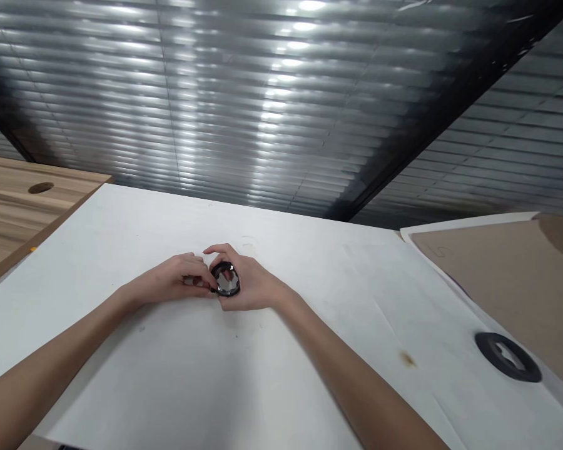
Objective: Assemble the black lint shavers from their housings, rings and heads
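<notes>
Over the middle of the white table, my right hand [253, 284] is wrapped round a small round black-rimmed piece [216, 269] with a shiny, glassy-looking middle. Its thumb and fingers curve along the rim, and the index finger arches above. My left hand [185, 277] comes in from the left, thumb and fingertips pinched together at the lower left of the rim. A tiny dark bit shows at those fingertips; whether it belongs to the round piece I cannot tell.
A black oval ring [490, 353] with a jagged inner opening lies on the white tabletop [309, 250] at the right. Beyond it is a brown board [497, 281]. A wooden top [9, 206] with a round hole adjoins at left. Closed blinds [216, 94] stand behind the far edge.
</notes>
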Motion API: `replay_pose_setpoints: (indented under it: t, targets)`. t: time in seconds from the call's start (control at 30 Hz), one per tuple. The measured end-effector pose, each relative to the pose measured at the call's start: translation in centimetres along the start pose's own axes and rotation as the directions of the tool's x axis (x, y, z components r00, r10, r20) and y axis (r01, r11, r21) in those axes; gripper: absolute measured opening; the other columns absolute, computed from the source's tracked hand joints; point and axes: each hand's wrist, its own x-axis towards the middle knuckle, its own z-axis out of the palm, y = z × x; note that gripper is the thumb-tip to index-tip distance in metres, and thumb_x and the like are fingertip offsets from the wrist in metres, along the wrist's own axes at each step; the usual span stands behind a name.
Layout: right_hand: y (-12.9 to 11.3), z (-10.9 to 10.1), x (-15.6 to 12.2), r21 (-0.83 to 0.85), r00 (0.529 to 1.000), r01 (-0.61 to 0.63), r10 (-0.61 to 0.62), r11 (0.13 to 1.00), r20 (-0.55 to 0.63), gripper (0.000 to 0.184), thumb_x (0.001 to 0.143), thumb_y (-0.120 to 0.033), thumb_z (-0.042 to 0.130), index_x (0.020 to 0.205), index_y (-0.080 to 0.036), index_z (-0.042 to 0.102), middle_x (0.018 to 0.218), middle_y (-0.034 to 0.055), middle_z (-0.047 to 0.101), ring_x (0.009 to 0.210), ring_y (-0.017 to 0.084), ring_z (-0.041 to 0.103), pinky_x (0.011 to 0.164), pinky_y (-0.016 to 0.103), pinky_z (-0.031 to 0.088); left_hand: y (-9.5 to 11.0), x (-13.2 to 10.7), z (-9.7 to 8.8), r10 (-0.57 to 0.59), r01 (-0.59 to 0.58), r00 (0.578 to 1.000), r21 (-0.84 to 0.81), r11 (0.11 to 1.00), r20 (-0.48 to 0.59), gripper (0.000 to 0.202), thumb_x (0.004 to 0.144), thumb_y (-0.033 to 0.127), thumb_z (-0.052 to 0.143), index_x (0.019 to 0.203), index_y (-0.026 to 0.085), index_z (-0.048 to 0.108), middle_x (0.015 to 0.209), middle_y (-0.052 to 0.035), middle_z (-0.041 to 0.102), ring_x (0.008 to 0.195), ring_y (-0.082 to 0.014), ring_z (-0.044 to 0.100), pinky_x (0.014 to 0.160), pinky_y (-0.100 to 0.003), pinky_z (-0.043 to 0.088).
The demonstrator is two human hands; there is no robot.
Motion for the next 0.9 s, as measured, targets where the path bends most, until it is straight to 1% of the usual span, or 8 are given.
replay_pose_setpoints:
  t: [0.17,0.27,0.37,0.47,0.57,0.67,0.73,0.9]
  targets:
    - [0.1,-0.1,0.1,0.005,1.0,0.02,-0.02,1.0,0.019,0.086,0.067,-0.016,0.077,0.144,-0.037,0.044,0.115,-0.0023,0.071,0.094,0.021,0.066,0.076,0.032,0.051,0.3,0.1,0.1,-0.039,0.04,0.999,-0.034,0.999,0.018,0.011,0.098,0.033,0.073,0.099,0.025,0.081,0.092,-0.0027,0.076,0.085,-0.0178,0.064,0.086,-0.031,0.048]
    - [0.3,0.0,0.1,0.009,0.999,0.042,-0.042,0.999,0.016,0.084,0.067,-0.015,0.076,0.142,-0.037,0.045,0.115,-0.0024,0.07,0.095,0.021,0.066,0.077,0.032,0.051,0.4,0.0,0.2,-0.101,0.102,0.995,-0.064,0.993,0.019,0.012,0.097,0.034,0.073,0.101,0.026,0.082,0.094,-0.0033,0.077,0.088,-0.019,0.064,0.086,-0.031,0.049]
    - [0.3,0.0,0.1,0.044,0.999,0.049,-0.049,0.998,-0.009,0.085,0.068,-0.016,0.077,0.143,-0.038,0.044,0.121,-0.0002,0.067,0.091,0.019,0.064,0.076,0.032,0.051,0.8,0.0,0.2,-0.187,0.188,0.982,-0.098,0.977,0.022,0.013,0.094,0.035,0.075,0.099,0.027,0.082,0.097,-0.0037,0.076,0.091,-0.0201,0.065,0.082,-0.03,0.05]
    - [0.2,-0.1,0.1,0.131,0.997,0.057,-0.049,0.99,-0.065,0.084,0.067,-0.019,0.079,0.142,-0.036,0.045,0.131,0.0035,0.061,0.085,0.016,0.061,0.073,0.032,0.052,1.2,0.0,0.2,-0.28,0.275,0.96,-0.218,0.936,0.008,0.015,0.093,0.038,0.075,0.1,0.025,0.081,0.099,-0.003,0.076,0.093,-0.0203,0.067,0.079,-0.029,0.051]
    - [0.2,-0.2,0.1,0.206,0.989,0.09,-0.064,0.974,-0.131,0.083,0.067,-0.019,0.079,0.143,-0.034,0.047,0.135,0.0057,0.058,0.083,0.014,0.06,0.075,0.033,0.054,1.4,0.0,0.3,-0.348,0.323,0.938,-0.358,0.876,-0.004,0.017,0.092,0.04,0.078,0.098,0.023,0.079,0.094,-0.0018,0.077,0.091,-0.0196,0.071,0.081,-0.028,0.053]
    - [0.2,-0.2,0.2,0.232,0.981,0.134,-0.095,0.963,-0.17,0.079,0.069,-0.017,0.077,0.142,-0.033,0.049,0.132,0.0053,0.061,0.093,0.017,0.065,0.083,0.035,0.056,1.6,0.1,0.2,-0.391,0.343,0.92,-0.42,0.84,-0.031,0.017,0.09,0.04,0.082,0.092,0.023,0.08,0.092,-0.0012,0.079,0.09,-0.019,0.072,0.081,-0.027,0.054]
    - [0.2,-0.2,0.2,0.228,0.979,0.145,-0.106,0.963,-0.173,0.074,0.072,-0.016,0.076,0.14,-0.031,0.051,0.128,0.0047,0.064,0.101,0.019,0.067,0.088,0.036,0.057,1.7,0.1,0.1,-0.392,0.338,0.92,-0.44,0.832,-0.033,0.02,0.09,0.042,0.082,0.091,0.022,0.081,0.092,-0.0021,0.08,0.09,-0.0192,0.073,0.081,-0.027,0.054]
    - [0.4,-0.1,0.3,0.207,0.981,0.139,-0.106,0.968,-0.164,0.06,0.08,-0.02,0.077,0.137,-0.028,0.059,0.119,0.0045,0.071,0.1,0.021,0.07,0.088,0.038,0.059,2.1,0.4,0.2,-0.364,0.309,0.931,-0.479,0.822,-0.025,0.029,0.095,0.048,0.077,0.089,0.02,0.081,0.091,-0.005,0.081,0.087,-0.0188,0.073,0.08,-0.027,0.053]
